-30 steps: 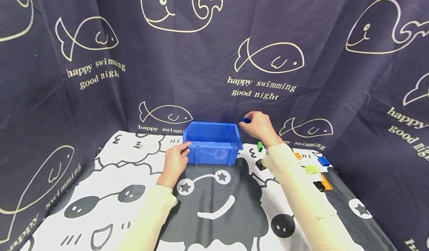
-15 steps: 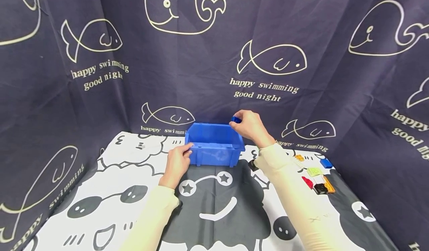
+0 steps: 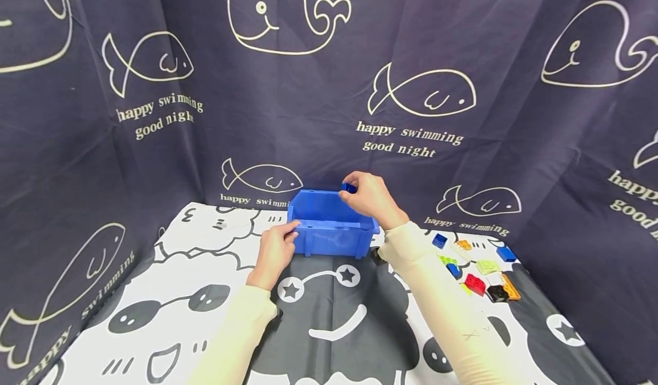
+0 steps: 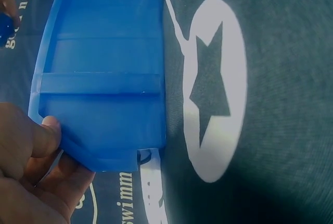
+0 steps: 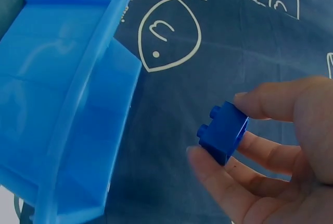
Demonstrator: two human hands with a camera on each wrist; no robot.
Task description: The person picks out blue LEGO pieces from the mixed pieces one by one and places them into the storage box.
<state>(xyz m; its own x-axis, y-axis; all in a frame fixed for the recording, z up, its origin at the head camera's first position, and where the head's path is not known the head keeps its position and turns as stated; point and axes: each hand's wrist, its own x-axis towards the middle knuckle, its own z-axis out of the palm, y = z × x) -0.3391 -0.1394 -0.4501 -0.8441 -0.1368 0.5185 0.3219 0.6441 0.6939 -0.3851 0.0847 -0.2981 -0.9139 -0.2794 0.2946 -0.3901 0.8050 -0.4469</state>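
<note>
A blue plastic bin (image 3: 334,241) stands on the patterned cloth near the back wall. At its front left corner, my left hand (image 3: 275,251) pinches the rim between thumb and fingers, seen close in the left wrist view (image 4: 36,161). Above the bin's right side, my right hand (image 3: 371,196) holds a dark blue toy brick (image 5: 225,133) between thumb and fingers. Two studs show on the brick in the right wrist view. Brick and bin are apart there. The part of the bin's inside that shows in the head view holds nothing visible.
To the right of my right forearm lie several loose bricks, among them a red brick (image 3: 474,284), a black brick (image 3: 497,293), a lime brick (image 3: 487,267), an orange piece (image 3: 510,287) and a blue brick (image 3: 506,253). Dark fabric walls (image 3: 329,116) enclose the back and sides.
My right hand has moved left with the blue brick, from beside the bin to above its right side. More loose bricks show beside the forearm. The left hand keeps its grip on the rim.
</note>
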